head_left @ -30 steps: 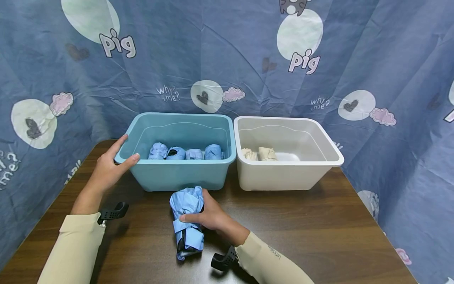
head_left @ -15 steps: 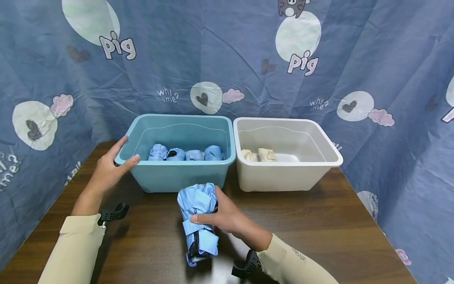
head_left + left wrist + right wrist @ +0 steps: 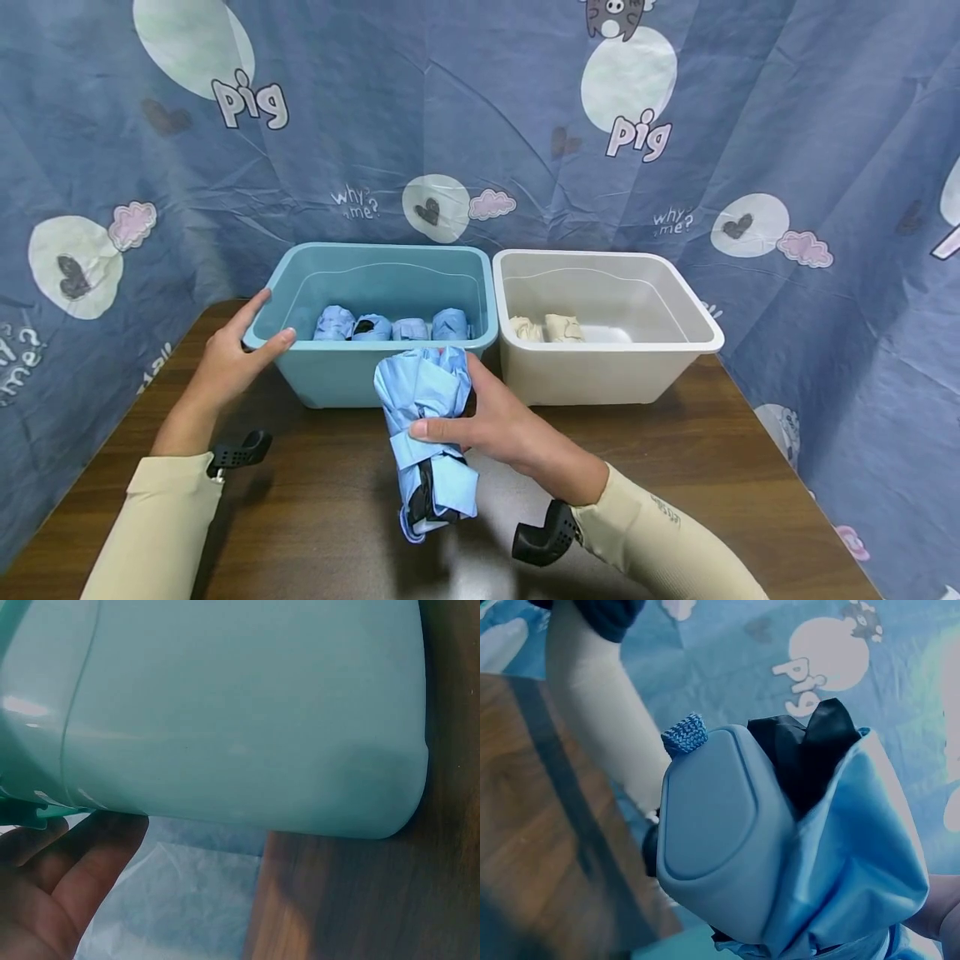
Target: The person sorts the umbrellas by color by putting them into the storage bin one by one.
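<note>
My right hand (image 3: 504, 417) grips a folded light blue umbrella (image 3: 420, 392) around its middle, thumb across the strap on top. It is held above the table, its far end overlapping the front wall of the teal bin (image 3: 330, 375). The right wrist view shows the smooth blue end of its handle (image 3: 709, 806), a woven cord and black fabric. At the bin's left corner my left hand (image 3: 232, 350) rests with fingers along the side rim and thumb on the front rim. Several rolled blue umbrellas (image 3: 372, 326) lie inside the teal bin.
Close to the right of the teal bin stands a white bin (image 3: 585, 375), with two beige rolled bundles (image 3: 562, 327) inside. Both bins sit on a dark wooden table (image 3: 675, 467). A blue printed cloth (image 3: 525, 100) hangs behind them.
My right hand has carried the umbrella slightly right and then forward, up from the table toward the teal bin's front. My left hand stays on the bin's rim.
</note>
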